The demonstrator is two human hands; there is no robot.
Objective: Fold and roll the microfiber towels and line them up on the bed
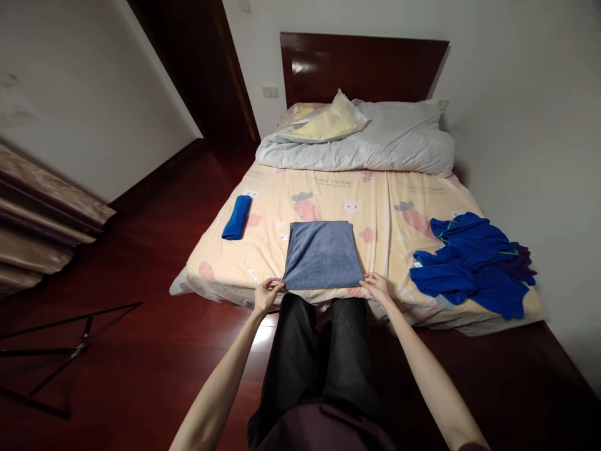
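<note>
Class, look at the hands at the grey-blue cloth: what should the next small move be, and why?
Probably lift the near edge and fold it forward: the left hand and right hand pinch the near corners of the grey-blue cloth, which lies flat on the bed, while the blue cloth to its left already forms a compact bundle.

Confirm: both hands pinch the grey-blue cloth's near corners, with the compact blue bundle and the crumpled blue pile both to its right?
Not quite: the head view shows the compact blue bundle to the left of the grey-blue cloth. The crumpled blue pile and both hands are as you say.
</note>
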